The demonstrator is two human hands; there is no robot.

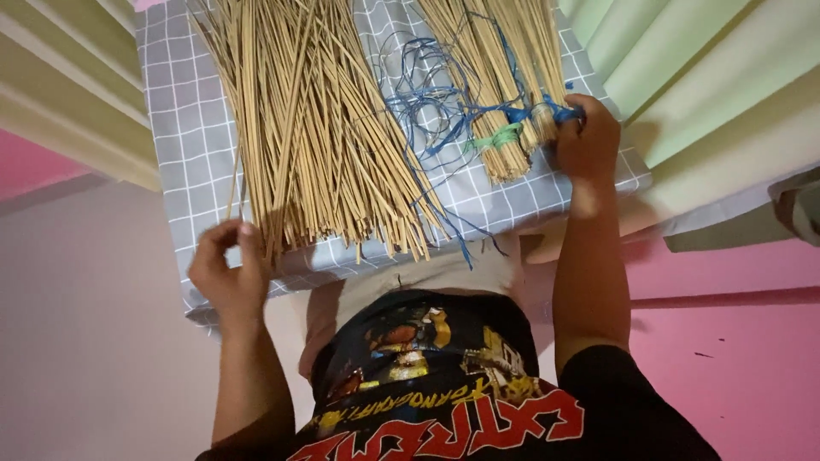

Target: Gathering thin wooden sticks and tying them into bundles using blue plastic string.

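Right in the middle of it: the tied bundle of thin cane sticks [500, 145] lies on the far right of the grey checked cloth [179, 128], its cut ends pointing near. A green band [495, 137] and blue string [427, 102] wrap it just above those ends. The right hand [588, 141] is closed round the bundle's right side at the wrap, fingers curled over sticks and string together, with the thumb hidden from here.

Over to the left, the big loose pile of sticks [316, 137] fans out across the cloth. The left hand [226, 277] sits at its near left corner. Thumb and fingers are narrowed to a pinch on a few stick ends at the cloth's near edge, though the exact count can't be told.

Between pile and bundle the loose tails of the blue string tangle over the cloth, and some hang off the near edge.

Good handling here, by my reading, means a firm right-hand grip exactly at the wrap so the bundle's ends stay level. The left pinch should stay close to the stick tips and take only a few at once, because these look light and springy. Watch those string tails, too, since sticks dragged across them could snag.

Further out, pale green folded fabric [700, 77] lies to the right, with pink floor [726, 341] below.
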